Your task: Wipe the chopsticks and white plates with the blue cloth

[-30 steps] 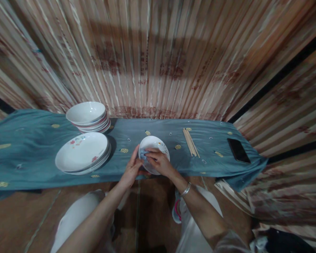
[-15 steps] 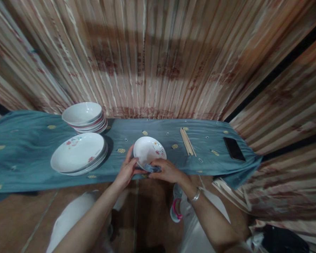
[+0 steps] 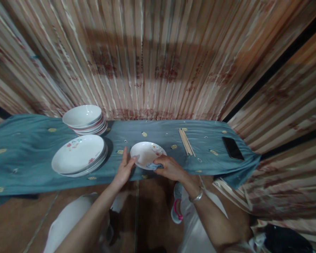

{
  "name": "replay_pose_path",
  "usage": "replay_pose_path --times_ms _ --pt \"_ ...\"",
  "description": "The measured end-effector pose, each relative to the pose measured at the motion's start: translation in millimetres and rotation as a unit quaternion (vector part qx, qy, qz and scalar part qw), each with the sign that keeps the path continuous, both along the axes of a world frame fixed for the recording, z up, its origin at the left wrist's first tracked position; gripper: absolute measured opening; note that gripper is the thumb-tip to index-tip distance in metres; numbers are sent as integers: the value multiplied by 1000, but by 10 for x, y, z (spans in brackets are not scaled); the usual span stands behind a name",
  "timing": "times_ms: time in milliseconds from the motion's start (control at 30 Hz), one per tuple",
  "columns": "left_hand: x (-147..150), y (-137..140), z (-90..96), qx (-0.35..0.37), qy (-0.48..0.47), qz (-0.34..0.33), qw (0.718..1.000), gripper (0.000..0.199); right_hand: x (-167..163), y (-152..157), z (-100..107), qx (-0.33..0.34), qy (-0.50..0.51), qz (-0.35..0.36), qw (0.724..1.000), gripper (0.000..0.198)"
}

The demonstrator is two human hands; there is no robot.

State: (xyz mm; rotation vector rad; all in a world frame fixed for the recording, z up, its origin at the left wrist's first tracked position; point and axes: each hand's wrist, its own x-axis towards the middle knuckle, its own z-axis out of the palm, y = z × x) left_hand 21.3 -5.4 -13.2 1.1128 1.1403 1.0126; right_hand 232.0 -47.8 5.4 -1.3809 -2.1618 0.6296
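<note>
A small white dish with a floral pattern is tilted over the near edge of the table, between my two hands. My right hand, a bracelet on its wrist, pinches a crumpled blue cloth against the dish's near right rim. At the left rim, my left hand has its fingers spread, the index finger pointing up and away from the dish. Its thumb tip meets the rim; the fingers below are partly hidden.
A stack of white plates stands to the left, with a stack of bowls behind it. Several wooden chopsticks and a black phone lie to the right on the blue-green tablecloth. A pleated curtain hangs behind.
The dish has tipped flatter and dropped slightly. My left fingers have loosened and spread off its rim. My right hand with the cloth has shifted a little right along the edge.
</note>
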Motion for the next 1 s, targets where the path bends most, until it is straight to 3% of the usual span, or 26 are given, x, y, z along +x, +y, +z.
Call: replay_pose_path --times_ms 100,200,333,400,467,533,700,800,867,900,1000 --pt "-78 41 -3 203 151 -66 965 63 21 18 13 -8 28 -15 999 3" --pt "-84 97 2 313 244 -153 905 34 24 18 27 -24 84 -38 995 4" --pt "-14 172 -6 344 295 -189 871 9 41 32 18 -60 158 -65 983 13" --pt "28 180 7 337 280 -195 878 8 74 63 19 -82 202 -64 974 17" --pt "72 157 42 312 234 -186 902 7 128 109 39 -101 274 -73 954 22" --pt "115 113 93 275 172 -165 931 6 208 166 77 -96 382 -120 911 26" --pt "163 43 222 191 104 -76 973 10 515 292 178 -2 618 -270 738 31" --pt "159 65 272 126 62 -10 990 18 649 327 231 50 650 -293 699 29" --pt "168 85 289 79 -3 14 997 24 622 328 272 66 634 -302 709 29" --pt "178 92 291 58 -38 21 997 27 561 323 293 69 611 -305 727 28" --pt "225 105 269 10 -121 30 992 34 203 284 328 104 471 -276 831 24"
